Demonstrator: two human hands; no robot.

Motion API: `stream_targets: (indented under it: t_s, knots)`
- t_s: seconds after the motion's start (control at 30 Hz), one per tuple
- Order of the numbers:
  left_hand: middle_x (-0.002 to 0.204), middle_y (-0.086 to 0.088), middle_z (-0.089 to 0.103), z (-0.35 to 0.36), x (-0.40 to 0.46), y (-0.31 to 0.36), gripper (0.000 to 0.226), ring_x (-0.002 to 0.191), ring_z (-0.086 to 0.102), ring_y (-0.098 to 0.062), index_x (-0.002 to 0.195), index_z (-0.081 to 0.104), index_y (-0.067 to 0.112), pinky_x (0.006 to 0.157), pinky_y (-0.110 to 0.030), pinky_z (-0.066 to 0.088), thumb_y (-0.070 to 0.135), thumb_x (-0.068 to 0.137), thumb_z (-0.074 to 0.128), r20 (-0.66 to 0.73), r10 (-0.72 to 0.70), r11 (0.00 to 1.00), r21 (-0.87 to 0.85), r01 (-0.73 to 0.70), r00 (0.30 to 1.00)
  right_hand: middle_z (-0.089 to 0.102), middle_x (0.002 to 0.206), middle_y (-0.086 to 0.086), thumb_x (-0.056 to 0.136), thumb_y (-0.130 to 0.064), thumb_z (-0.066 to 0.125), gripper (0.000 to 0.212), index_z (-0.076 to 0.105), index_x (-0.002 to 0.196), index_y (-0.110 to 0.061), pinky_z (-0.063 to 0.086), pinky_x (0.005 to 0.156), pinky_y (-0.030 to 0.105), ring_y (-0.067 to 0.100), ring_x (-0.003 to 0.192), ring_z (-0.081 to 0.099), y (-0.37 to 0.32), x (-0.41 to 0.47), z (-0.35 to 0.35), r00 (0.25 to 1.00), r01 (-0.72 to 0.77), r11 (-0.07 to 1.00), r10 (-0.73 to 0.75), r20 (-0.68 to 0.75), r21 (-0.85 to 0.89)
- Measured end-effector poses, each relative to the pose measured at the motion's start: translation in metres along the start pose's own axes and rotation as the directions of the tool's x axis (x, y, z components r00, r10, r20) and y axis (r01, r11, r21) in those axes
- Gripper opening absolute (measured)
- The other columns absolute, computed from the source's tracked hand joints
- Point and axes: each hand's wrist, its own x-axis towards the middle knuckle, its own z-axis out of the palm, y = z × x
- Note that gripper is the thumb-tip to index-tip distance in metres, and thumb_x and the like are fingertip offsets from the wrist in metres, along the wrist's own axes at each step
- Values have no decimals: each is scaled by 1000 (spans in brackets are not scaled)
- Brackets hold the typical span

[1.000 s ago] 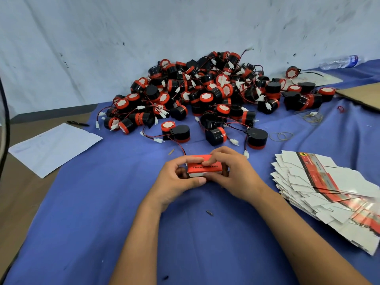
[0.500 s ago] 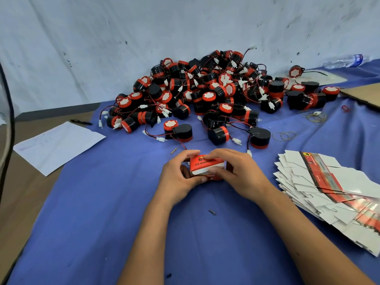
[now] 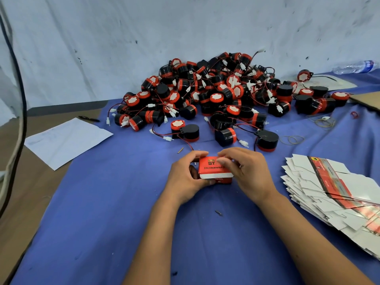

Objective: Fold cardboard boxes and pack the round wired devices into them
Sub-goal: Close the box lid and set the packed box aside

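A small red and white cardboard box sits between both hands, low over the blue cloth. My left hand grips its left side, thumb under the near edge. My right hand holds its right end, fingers curled over the top flap. Black and red round wired devices lie in a big heap behind, with loose ones just beyond the box. What is inside the box is hidden.
A fanned stack of flat box blanks lies at the right. White paper and a pen rest at the left, where the cloth ends. Rubber bands, a plastic bottle and brown cardboard are far right.
The box has tilted so its printed red top now faces me, with its white flap edge showing. My right fingers have shifted onto the top flap. Both hands stay in place.
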Motion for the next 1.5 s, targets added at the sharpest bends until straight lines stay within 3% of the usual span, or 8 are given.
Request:
stream_targets:
  t_s: [0.2, 0.33, 0.5, 0.8, 1.1, 1.23, 1.37, 1.5]
  knots:
    - [109, 19, 69, -1, 1, 2, 66, 62, 53, -3, 126, 67, 32, 72, -24, 55, 21, 67, 94, -5, 5, 1000, 1, -5, 1000, 59, 132, -15, 78, -47, 85, 53, 71, 126, -32, 52, 91, 22, 2, 117, 59, 6, -5, -3, 945, -2, 998, -18, 326, 61]
    - [114, 11, 71, 0, 1, 2, 67, 85, 67, -10, 125, 68, 29, 85, -36, 60, 11, 68, 96, 17, -8, 999, -36, 9, 1000, 70, 122, -14, 94, -30, 74, 29, 75, 123, -26, 56, 89, 34, 3, 112, 66, 3, -1, -4, 982, -2, 993, -21, 190, 120]
    - [114, 11, 72, 0, 1, 3, 63, 96, 71, -9, 124, 67, 28, 86, -33, 61, 11, 70, 95, 9, -10, 998, -68, 11, 1000, 67, 113, -18, 107, -45, 43, 31, 68, 124, -38, 53, 85, 34, 11, 111, 63, -4, -3, -1, 974, -72, 989, 42, 224, 128]
    - [117, 10, 69, 1, 0, 5, 66, 97, 68, -6, 126, 67, 25, 92, -32, 59, 11, 68, 96, -18, 6, 999, -41, -7, 1000, 65, 118, -8, 92, -27, 75, 25, 78, 117, -28, 32, 91, 9, 17, 105, 44, -9, -6, 4, 994, -74, 997, 74, 81, -10]
    - [123, 12, 66, 2, -1, 7, 63, 110, 66, -12, 124, 70, 24, 93, -22, 55, 10, 68, 95, -65, 27, 1000, -5, -27, 998, 71, 110, -8, 89, -7, 77, 21, 82, 102, -22, 40, 94, 16, 13, 109, 56, -10, -4, -8, 981, -62, 984, 29, 192, 169]
    - [127, 12, 67, 3, -3, 6, 42, 117, 61, -4, 106, 80, 26, 98, -30, 52, 6, 71, 92, -166, 148, 989, 44, -142, 975, 76, 104, -10, 83, -6, 83, 17, 82, 96, -17, 56, 85, 38, 10, 101, 68, -4, -6, -8, 993, -81, 983, 65, 101, 167]
    - [114, 8, 76, 7, -5, 2, 31, 117, 63, -6, 102, 83, 17, 112, -33, 44, 7, 74, 91, -221, 241, 967, 133, -216, 945, 78, 97, -5, 82, -6, 84, 10, 79, 89, -10, 58, 76, 43, 13, 90, 70, 0, -7, -5, 999, 22, 998, -25, 39, 59]
    - [108, 3, 77, 14, -9, 3, 26, 109, 68, -10, 100, 83, 11, 102, -22, 50, 2, 77, 87, -296, 335, 934, 231, -273, 894, 74, 99, 0, 91, -10, 75, 3, 74, 92, -8, 56, 72, 42, 23, 90, 67, -3, -9, -1, 988, 143, 988, -139, 71, -51]
